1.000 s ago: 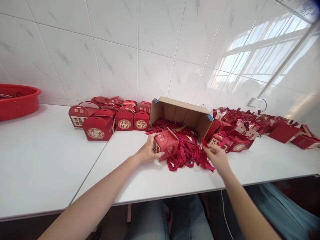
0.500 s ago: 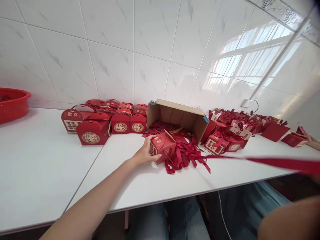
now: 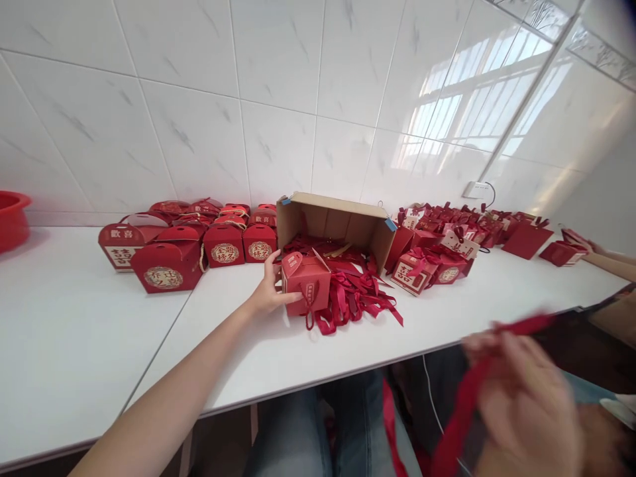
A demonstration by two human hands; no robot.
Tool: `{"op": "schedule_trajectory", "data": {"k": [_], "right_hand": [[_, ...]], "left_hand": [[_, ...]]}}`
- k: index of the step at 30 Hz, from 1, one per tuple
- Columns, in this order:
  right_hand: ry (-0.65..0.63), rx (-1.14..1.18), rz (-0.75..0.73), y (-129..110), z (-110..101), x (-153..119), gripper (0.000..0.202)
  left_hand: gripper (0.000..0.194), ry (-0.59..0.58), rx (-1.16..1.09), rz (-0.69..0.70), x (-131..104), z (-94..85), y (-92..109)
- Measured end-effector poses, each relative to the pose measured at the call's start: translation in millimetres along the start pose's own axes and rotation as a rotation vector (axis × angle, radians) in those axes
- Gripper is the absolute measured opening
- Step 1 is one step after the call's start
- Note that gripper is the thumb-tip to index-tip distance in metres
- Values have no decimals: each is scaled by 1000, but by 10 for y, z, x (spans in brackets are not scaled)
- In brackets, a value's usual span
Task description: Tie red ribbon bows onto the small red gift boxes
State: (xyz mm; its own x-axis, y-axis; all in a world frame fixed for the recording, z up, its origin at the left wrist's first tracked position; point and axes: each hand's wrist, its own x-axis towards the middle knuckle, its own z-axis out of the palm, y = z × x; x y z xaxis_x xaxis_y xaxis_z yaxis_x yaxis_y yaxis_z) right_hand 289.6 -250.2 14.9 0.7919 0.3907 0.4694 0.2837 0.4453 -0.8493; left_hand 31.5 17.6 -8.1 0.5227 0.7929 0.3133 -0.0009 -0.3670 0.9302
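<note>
Box [image 3: 319, 277] was nearly upright, grasped by the fingers of the left hand [image 3: 269, 289], beside the ribbon pile [image 3: 355, 298] on the surface [image 3: 238, 358]. Its labelled side faced the person; its long axis was unclear. The right hand [image 3: 529, 391], blurred, clenched a ribbon [image 3: 464, 407]. Behind, the pile obstructed the carton's [image 3: 328, 222] mouth.

Right hand [image 3: 524, 397] motion-blurred — finger placement on the held ribbon [image 3: 464, 411] unclear, ribbon runs off bottom edge. Red box [image 3: 311, 285] hides part of ribbon heap [image 3: 350, 298]. Basin [image 3: 12, 222] cropped left, co-worker's arm [image 3: 613, 264] cropped right. Far boxes [image 3: 447, 217] — print too small.
</note>
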Motion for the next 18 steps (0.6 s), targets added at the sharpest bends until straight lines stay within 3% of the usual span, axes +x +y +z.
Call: {"op": "schedule_trajectory", "data": {"k": [3,5,9,12,15,18], "right_hand": [[-194,334,486,133,238,-148,20],[-298,373,585,159,351,-213,21],[-430,441,534,8,351,-317,29],[-542,487,495,-150,281,-418,34],[-572,510,473,-238,270,-523,32],[-619,455,449,-259,310,-594,27]], "left_hand": [[102,-160,-100,-6,-129,-107,303],[100,-249,-161,37,-338,-98,520],[105,-221,-139,81,-916,105,773],[103,-19,-206,92,-1261,354,770],[94,172,-559,11,-1415,622,716],[88,177,-789,-46,-1426,801,704]]}}
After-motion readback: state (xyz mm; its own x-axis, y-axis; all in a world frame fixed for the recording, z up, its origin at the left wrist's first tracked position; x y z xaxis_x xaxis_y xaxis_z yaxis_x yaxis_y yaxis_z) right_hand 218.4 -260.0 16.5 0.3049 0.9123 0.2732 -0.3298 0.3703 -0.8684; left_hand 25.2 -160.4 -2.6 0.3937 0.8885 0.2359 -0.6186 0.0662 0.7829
